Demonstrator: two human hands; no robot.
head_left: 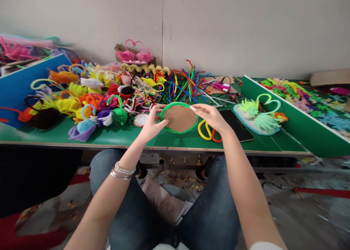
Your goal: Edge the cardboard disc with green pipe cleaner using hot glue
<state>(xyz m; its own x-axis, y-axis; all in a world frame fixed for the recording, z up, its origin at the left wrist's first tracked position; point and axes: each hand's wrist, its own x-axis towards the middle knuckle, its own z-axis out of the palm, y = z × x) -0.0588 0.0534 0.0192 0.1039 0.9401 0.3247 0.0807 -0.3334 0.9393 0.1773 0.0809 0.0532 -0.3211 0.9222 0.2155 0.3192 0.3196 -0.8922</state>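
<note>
A round brown cardboard disc [180, 118] edged with a green pipe cleaner is held up over the front of the table. My left hand [153, 124] grips its left edge, thumb on the near face. At the upper right of the rim, the fingers of my right hand [209, 115] pinch the green edging. Yellow and orange scissor handles [205, 130] lie beneath my right hand, beside a dark flat tablet-like object [236, 126]. Left of the disc lies a small white round piece [140, 120].
Colourful pipe-cleaner swans [90, 104] crowd the left of the green table [169, 142]. Loose pipe cleaners [188, 84] are heaped behind the disc. A pale green swan pair [261, 113] stands on the right, before a green divider [295, 122]. A pink swan pair [135, 54] stands at the back.
</note>
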